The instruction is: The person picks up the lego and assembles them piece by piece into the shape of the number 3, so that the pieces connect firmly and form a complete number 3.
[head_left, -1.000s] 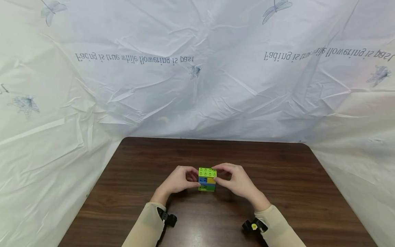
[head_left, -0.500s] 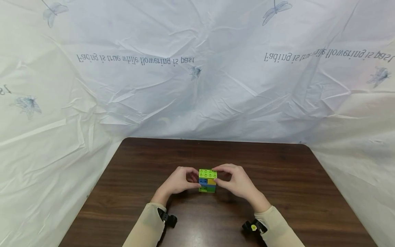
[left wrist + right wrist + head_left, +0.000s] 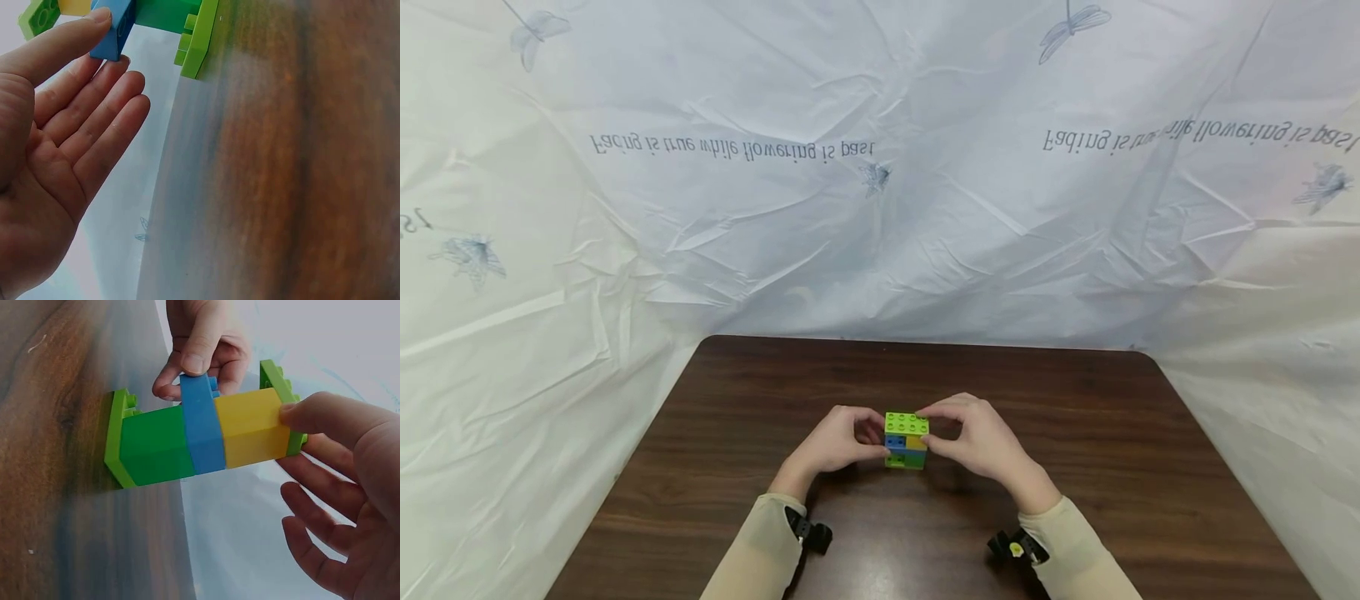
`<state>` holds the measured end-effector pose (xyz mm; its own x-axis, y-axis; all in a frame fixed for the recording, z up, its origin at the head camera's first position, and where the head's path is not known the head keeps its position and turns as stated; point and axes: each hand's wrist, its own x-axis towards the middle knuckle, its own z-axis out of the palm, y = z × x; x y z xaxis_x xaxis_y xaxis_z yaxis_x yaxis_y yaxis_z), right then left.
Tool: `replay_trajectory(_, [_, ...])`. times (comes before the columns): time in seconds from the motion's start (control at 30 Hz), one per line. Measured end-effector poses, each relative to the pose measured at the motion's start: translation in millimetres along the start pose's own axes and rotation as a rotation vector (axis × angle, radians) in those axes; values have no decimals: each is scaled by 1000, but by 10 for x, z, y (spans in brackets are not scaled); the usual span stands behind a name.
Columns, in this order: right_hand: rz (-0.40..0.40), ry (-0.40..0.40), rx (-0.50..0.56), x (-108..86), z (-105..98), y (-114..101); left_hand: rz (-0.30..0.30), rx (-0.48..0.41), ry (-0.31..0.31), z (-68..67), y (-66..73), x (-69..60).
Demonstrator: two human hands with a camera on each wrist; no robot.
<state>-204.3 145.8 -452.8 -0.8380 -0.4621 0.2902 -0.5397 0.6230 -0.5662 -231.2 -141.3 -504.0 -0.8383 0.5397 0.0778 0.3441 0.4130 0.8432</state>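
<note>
A small stack of studded toy building bricks [image 3: 907, 424] stands upright on the table between my hands. From the bottom it has a lime-green base [image 3: 114, 447], a green brick [image 3: 156, 447], a blue brick [image 3: 203, 428], a yellow brick [image 3: 253, 428] and a lime-green top brick [image 3: 295, 445]. At the left end of the blue brick, my left hand [image 3: 833, 440] pinches it between thumb and fingers. My right hand [image 3: 983, 440] grips the stack's upper right end, its thumb where yellow meets lime green. Its lower fingers are loosely bent, off the bricks.
The dark wood-grain table [image 3: 737, 517] has rounded far corners. White crinkled sheeting [image 3: 880, 242] with printed lettering hangs behind it and at both sides. Black camera mounts [image 3: 816, 536] sit on both wrists, over beige sleeves [image 3: 756, 542].
Both hands keep the same hold on the brick stack. The whole head view has shifted very slightly; otherwise nothing has visibly moved.
</note>
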Motion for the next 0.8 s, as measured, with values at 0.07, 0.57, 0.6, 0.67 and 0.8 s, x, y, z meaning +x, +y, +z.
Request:
replay_trajectory(0.07, [-4,5,-24,0,-6,-15,0,3,0,2,-8,-1])
replay_trajectory(0.57, [33,7,3,-33,7,-30,-10,4,5,0,4,-11])
replay_trajectory(0.6, [38,6,6,-37,8,-32,-13,4,5,3,3,-12])
replay_trajectory(0.67, [46,6,14,-47,15,-28,-18,3,4,10,2,-12])
replay_trajectory(0.8, [42,13,37,-62,38,4,-20,0,8,22,3,-10])
